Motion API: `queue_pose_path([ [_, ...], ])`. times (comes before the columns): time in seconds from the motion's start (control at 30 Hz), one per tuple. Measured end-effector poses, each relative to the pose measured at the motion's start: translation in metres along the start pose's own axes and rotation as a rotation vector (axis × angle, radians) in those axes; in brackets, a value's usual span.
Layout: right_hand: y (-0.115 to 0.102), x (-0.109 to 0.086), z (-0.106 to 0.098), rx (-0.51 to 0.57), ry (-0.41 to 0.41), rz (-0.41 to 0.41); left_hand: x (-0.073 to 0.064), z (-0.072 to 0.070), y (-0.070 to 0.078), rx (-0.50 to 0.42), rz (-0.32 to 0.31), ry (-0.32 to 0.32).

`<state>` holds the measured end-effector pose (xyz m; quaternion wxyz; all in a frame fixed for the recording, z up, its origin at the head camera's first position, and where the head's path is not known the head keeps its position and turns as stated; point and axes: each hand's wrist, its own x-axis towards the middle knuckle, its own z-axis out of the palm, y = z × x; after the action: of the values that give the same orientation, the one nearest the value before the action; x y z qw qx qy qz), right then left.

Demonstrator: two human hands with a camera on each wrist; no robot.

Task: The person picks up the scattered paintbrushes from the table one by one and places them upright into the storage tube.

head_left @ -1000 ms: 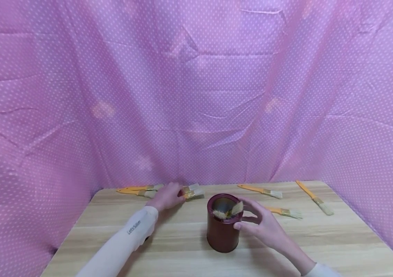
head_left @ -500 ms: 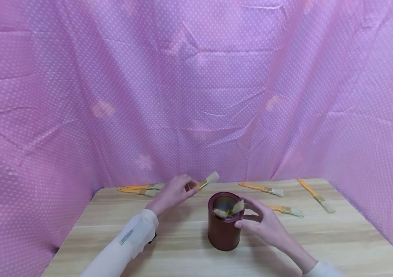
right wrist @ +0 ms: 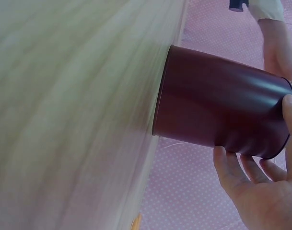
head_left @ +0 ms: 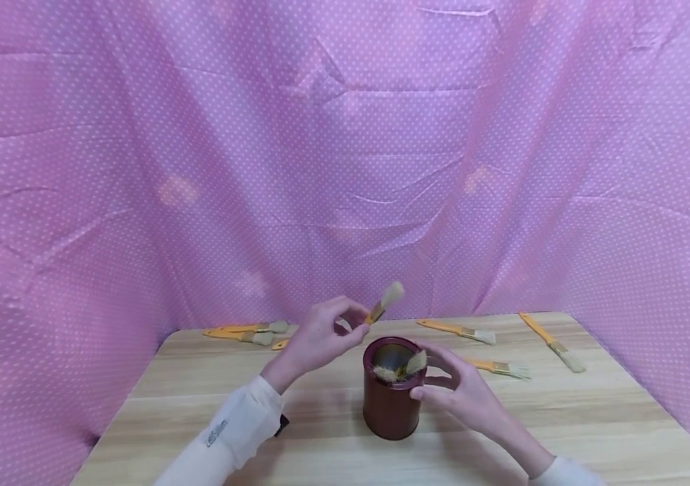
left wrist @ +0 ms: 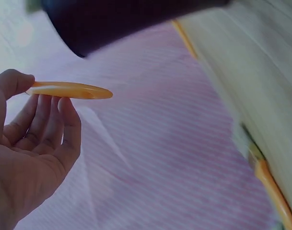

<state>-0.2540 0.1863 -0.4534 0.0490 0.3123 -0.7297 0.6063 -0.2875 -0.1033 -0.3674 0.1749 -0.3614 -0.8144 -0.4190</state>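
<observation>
My left hand [head_left: 323, 335] pinches a paintbrush by its orange handle, in the air to the upper left of the can. The pale bristles [head_left: 390, 295] point up and away to the right. In the left wrist view, the thumb and fingertips grip the orange handle [left wrist: 71, 90], whose tail end sticks out free. The dark red can [head_left: 390, 408] stands upright on the table, two brush heads [head_left: 416, 362] showing at its mouth. My right hand [head_left: 466, 398] holds the can's right side near the rim; the right wrist view shows fingers [right wrist: 229, 177] and thumb against its wall.
Two orange-handled paintbrushes [head_left: 238, 334] lie at the back left of the wooden table [head_left: 321, 445]. Another brush handle [head_left: 280, 345] pokes out behind the left hand. Three more lie on the right, one [head_left: 497, 368] partly behind the right hand. Pink dotted cloth [head_left: 345, 169] hangs behind.
My left hand has picked a paintbrush up from the back of the table and brought it rightward, toward the can, its bristles tilting upward. The right hand stays on the can.
</observation>
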Motion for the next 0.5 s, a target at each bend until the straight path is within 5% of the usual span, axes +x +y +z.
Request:
queue_pose_path([
  [0.27,0.0,-0.001,0.001,0.015,0.003,0.014,0.002,0.008,0.04,-0.095,0.056,0.021],
  [0.5,0.0,0.0,0.001,0.004,0.003,0.013,0.0,0.018,0.051,-0.168,0.109,0.091],
])
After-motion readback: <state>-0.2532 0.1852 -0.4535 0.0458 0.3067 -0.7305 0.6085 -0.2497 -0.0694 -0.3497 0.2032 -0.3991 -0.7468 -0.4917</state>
